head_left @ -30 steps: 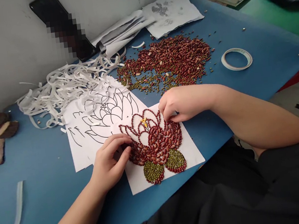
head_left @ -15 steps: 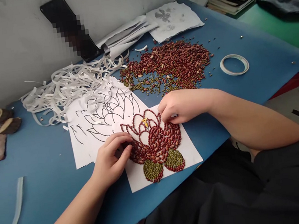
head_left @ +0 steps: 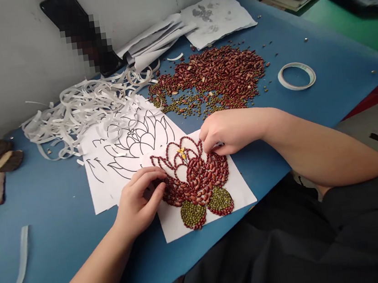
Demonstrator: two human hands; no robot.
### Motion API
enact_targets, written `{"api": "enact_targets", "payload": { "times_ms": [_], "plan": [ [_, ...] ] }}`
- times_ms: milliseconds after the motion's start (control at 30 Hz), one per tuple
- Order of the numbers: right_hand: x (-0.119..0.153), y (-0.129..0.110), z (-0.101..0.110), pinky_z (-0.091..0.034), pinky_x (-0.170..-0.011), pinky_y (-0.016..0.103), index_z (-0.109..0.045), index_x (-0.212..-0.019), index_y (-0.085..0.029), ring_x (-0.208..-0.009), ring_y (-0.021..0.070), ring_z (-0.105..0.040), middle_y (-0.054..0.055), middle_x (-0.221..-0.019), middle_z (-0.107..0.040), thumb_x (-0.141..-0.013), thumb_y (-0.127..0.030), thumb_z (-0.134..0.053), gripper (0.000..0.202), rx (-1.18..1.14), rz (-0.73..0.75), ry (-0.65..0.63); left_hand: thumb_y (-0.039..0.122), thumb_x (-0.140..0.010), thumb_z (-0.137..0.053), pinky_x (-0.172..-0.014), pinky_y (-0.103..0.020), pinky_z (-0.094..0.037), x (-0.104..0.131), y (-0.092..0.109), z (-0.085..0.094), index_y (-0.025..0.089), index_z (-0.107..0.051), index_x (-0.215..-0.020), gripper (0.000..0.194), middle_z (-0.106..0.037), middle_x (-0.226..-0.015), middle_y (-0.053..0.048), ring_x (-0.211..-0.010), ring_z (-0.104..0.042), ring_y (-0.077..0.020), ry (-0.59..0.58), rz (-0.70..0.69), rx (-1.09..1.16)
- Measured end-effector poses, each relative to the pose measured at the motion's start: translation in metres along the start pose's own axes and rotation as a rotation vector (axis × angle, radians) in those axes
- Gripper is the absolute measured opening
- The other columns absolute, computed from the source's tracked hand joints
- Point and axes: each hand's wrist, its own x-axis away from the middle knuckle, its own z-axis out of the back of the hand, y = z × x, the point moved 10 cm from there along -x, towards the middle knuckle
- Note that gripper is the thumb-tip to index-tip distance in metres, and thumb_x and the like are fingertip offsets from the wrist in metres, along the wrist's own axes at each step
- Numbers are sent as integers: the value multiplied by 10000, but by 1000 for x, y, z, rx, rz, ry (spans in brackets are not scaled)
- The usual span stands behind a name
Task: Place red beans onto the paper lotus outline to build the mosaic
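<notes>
A white sheet (head_left: 242, 187) lies near the table's front edge, bearing a flower made of red beans (head_left: 207, 176). Below the flower are two round patches of green beans (head_left: 193, 213) edged in red. Yellow bits (head_left: 181, 153) mark its centre, and several upper petals show only a bean outline around white. My left hand (head_left: 139, 198) rests at the flower's left side, fingers curved and thumb apart, nothing visible in it. Over the upper right petals, my right hand (head_left: 224, 133) is closed in a pinch; whatever is between its fingertips is hidden.
Behind the sheet lies a loose heap of red and green beans (head_left: 221, 71). Printed flower outlines (head_left: 141, 143) sit to the left under curled paper strips (head_left: 81, 108). A tape roll (head_left: 297, 76) is at right, a phone (head_left: 79, 33) leans on the wall, and wood pieces (head_left: 8, 161) lie far left.
The view has shifted slightly, moving the background a little up and left. Both hands keep nearly the same places on the bean picture.
</notes>
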Motion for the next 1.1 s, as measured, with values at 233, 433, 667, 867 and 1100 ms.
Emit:
{"api": "enact_targets", "payload": {
  "times_ms": [233, 433, 667, 867, 1100],
  "plan": [
    [4, 7, 5, -379, -688, 311, -785, -844, -207, -736, 177, -580, 24, -801, -693, -825, -110, -653, 165, 47, -44, 25, 171, -1011, -555, -944, -252, -554, 0, 0, -1, 250, -636, -1112, 152, -683, -1121, -12, -1065, -664, -136, -8, -5, -5],
    [0, 6, 4, -350, -684, 307, -711, -797, -186, -735, 168, -561, 26, -796, -681, -844, -118, -649, 104, 15, -90, 6, 176, -1010, -555, -939, -273, -564, 1, -1, 0, 248, -640, -1114, 153, -688, -1121, -21, -1066, -670, -150, -3, 7, -12],
    [-3, 17, 0, -332, -666, 294, -667, -707, -184, -672, 140, -524, -7, -685, -629, -778, -101, -651, 111, -101, -217, -6, 193, -1002, -561, -919, -316, -588, -1, 0, 0, 238, -655, -1093, 139, -704, -1102, -43, -1047, -685, -182, 0, 14, -22],
    [-2, 29, -3, -333, -622, 284, -642, -622, -186, -596, 119, -486, -32, -596, -578, -703, -97, -673, 124, -210, -460, -14, 191, -988, -574, -909, -305, -593, -2, 0, 0, 239, -661, -1080, 134, -714, -1087, -35, -1033, -693, -182, 12, 16, -17],
    [6, 39, 4, -310, -599, 285, -676, -623, -182, -561, 109, -457, -37, -559, -560, -692, -108, -669, 101, -204, -560, 57, 165, -1004, -558, -931, -266, -570, -1, 3, 0, 244, -636, -1104, 150, -697, -1105, -23, -1061, -677, -154, -3, -10, -22]
  ]
}}
